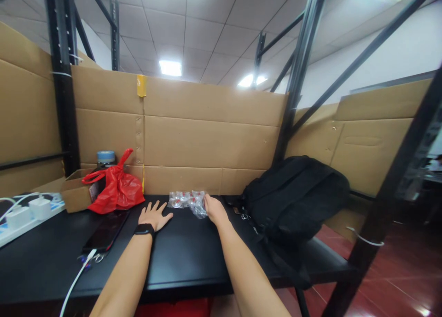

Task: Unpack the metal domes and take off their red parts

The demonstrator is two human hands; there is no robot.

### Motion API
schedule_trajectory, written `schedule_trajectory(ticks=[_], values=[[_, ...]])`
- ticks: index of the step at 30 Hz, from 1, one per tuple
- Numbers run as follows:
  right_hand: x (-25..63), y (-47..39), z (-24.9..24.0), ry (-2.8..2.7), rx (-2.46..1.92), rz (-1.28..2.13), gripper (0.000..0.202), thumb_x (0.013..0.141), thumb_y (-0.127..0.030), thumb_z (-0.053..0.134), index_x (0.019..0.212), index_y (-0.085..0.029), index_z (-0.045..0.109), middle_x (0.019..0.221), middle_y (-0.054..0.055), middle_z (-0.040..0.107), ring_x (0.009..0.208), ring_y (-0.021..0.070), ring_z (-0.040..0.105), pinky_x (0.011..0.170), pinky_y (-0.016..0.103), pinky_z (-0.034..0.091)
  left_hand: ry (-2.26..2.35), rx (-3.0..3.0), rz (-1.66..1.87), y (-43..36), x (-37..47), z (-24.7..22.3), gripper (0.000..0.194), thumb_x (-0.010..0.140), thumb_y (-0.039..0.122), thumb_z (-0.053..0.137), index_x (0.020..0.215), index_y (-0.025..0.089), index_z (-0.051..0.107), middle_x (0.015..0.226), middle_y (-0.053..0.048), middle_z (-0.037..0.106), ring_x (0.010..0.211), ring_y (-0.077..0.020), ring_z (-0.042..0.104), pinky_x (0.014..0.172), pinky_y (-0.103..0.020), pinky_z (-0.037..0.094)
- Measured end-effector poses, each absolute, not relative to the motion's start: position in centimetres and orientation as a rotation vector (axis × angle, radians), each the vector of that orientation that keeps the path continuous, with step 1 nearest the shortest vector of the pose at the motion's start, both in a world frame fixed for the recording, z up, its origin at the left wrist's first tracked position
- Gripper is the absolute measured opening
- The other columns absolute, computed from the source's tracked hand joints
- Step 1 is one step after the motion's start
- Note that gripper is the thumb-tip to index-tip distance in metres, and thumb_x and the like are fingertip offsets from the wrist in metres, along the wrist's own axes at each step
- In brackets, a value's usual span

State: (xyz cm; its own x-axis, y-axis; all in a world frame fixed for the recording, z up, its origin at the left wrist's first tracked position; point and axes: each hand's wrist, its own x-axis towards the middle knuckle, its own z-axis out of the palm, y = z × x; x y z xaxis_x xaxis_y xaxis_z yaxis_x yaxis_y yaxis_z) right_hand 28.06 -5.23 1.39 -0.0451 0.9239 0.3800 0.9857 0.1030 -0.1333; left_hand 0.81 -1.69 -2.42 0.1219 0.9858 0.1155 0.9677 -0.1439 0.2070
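Note:
Several small clear plastic packets [183, 199] with reddish marks lie in a cluster at the back of the black tabletop [186, 252], near the cardboard wall. My right hand [214, 209] is closed at the cluster's right end, its fingers pinching a crinkled clear packet. To the left of the packets, my left hand [154, 216] rests palm down on the table with its fingers spread, holding nothing. A black band is on the left wrist.
A black backpack [297, 197] takes up the right side. On the left are a red plastic bag [119, 188], a cardboard box [74, 192], a phone [107, 231] with a white cable, and a power strip [31, 220]. Cardboard panels [207, 142] and black posts surround the table.

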Motion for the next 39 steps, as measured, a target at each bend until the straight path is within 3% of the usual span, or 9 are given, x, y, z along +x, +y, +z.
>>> schedule_trajectory(ticks=[6, 16, 20, 23, 28, 30, 33, 36, 39], values=[[27.5, -4.7, 3.9, -2.104, -1.909, -0.279, 0.034, 0.100, -0.027, 0.031, 0.125, -0.021, 0.053, 0.103, 0.015, 0.070, 0.094, 0.0284, 0.066, 0.081, 0.035, 0.041, 1.997, 2.283, 0.358, -1.4, 0.8, -2.5, 0.081, 0.083, 0.078, 0.033, 0.152, 0.036, 0.035, 0.162, 0.000, 0.024, 0.150, -0.0367, 0.014, 0.118, -0.057, 0.015], [27.9, -3.5, 8.1, -2.267, -1.881, -0.326, 0.052, 0.088, -0.013, 0.046, 0.138, -0.027, 0.047, 0.107, 0.012, 0.069, 0.102, 0.0267, 0.066, 0.084, 0.032, 0.043, 1.958, 2.306, 0.367, 0.2, 0.7, -2.9, 0.077, 0.085, 0.077, 0.031, 0.152, 0.038, 0.034, 0.163, 0.000, 0.024, 0.150, -0.0375, 0.014, 0.118, -0.056, 0.016], [27.2, -2.9, 11.0, -2.209, -1.911, -0.373, 0.056, 0.086, -0.012, 0.050, 0.140, -0.025, 0.046, 0.110, 0.015, 0.067, 0.103, 0.0303, 0.065, 0.083, 0.035, 0.045, 1.928, 2.327, 0.327, 1.0, 0.7, -3.1, 0.061, 0.097, 0.056, 0.026, 0.153, 0.034, 0.034, 0.162, -0.002, 0.025, 0.150, -0.0353, 0.016, 0.117, -0.055, 0.020], [26.4, -2.1, 12.3, -2.164, -1.919, -0.407, 0.060, 0.086, -0.013, 0.052, 0.144, -0.022, 0.040, 0.113, 0.018, 0.066, 0.104, 0.0324, 0.065, 0.084, 0.037, 0.045, 1.878, 2.369, 0.344, 1.7, 0.6, -3.1, 0.056, 0.099, 0.040, 0.029, 0.151, 0.024, 0.039, 0.160, -0.007, 0.030, 0.149, -0.0336, 0.022, 0.116, -0.052, 0.025], [26.1, 0.8, 10.6, -2.019, -1.735, -0.189, 0.063, 0.094, -0.016, 0.044, 0.154, -0.016, 0.025, 0.108, 0.020, 0.070, 0.102, 0.0299, 0.067, 0.088, 0.037, 0.046, 1.759, 2.484, 0.469, 2.9, -0.4, -2.8, 0.055, 0.094, 0.016, 0.034, 0.149, 0.014, 0.040, 0.150, -0.013, 0.047, 0.139, -0.0252, 0.043, 0.110, -0.037, 0.038], [26.0, 2.3, 9.0, -1.911, -1.574, -0.004, 0.052, 0.096, -0.021, 0.045, 0.146, -0.013, 0.041, 0.102, 0.018, 0.073, 0.099, 0.0286, 0.069, 0.089, 0.036, 0.047, 1.752, 2.507, 0.552, 3.1, -0.8, -2.5, 0.062, 0.089, 0.008, 0.036, 0.150, 0.014, 0.036, 0.144, -0.014, 0.053, 0.131, -0.0217, 0.051, 0.106, -0.032, 0.041], [25.5, 4.2, 6.6, -1.840, -1.400, 0.165, 0.030, 0.091, -0.026, 0.053, 0.116, -0.016, 0.068, 0.093, 0.011, 0.076, 0.093, 0.0239, 0.071, 0.086, 0.031, 0.049, 1.759, 2.624, 0.843, 3.0, -0.6, -1.7, 0.063, 0.084, 0.008, 0.041, 0.147, 0.013, 0.038, 0.141, -0.016, 0.053, 0.127, -0.0238, 0.052, 0.105, -0.035, 0.040], [24.9, 5.6, 4.9, -1.821, -1.329, 0.214, 0.025, 0.089, -0.033, 0.055, 0.093, -0.018, 0.074, 0.088, 0.007, 0.077, 0.084, 0.0211, 0.072, 0.077, 0.027, 0.052, 1.567, 2.903, 1.108, 2.8, 0.4, -0.6, 0.057, 0.083, 0.019, 0.053, 0.139, 0.017, 0.046, 0.140, -0.015, 0.051, 0.125, -0.0289, 0.050, 0.102, -0.041, 0.040], [24.2, 6.8, 3.9, -1.742, -1.171, 0.313, 0.027, 0.084, -0.040, 0.061, 0.085, -0.017, 0.075, 0.083, 0.007, 0.077, 0.078, 0.0212, 0.071, 0.071, 0.028, 0.052, 1.265, 3.167, 1.104, 3.0, 2.0, 0.1, 0.048, 0.085, 0.027, 0.059, 0.132, 0.022, 0.052, 0.139, -0.013, 0.053, 0.124, -0.0299, 0.049, 0.099, -0.043, 0.038]])
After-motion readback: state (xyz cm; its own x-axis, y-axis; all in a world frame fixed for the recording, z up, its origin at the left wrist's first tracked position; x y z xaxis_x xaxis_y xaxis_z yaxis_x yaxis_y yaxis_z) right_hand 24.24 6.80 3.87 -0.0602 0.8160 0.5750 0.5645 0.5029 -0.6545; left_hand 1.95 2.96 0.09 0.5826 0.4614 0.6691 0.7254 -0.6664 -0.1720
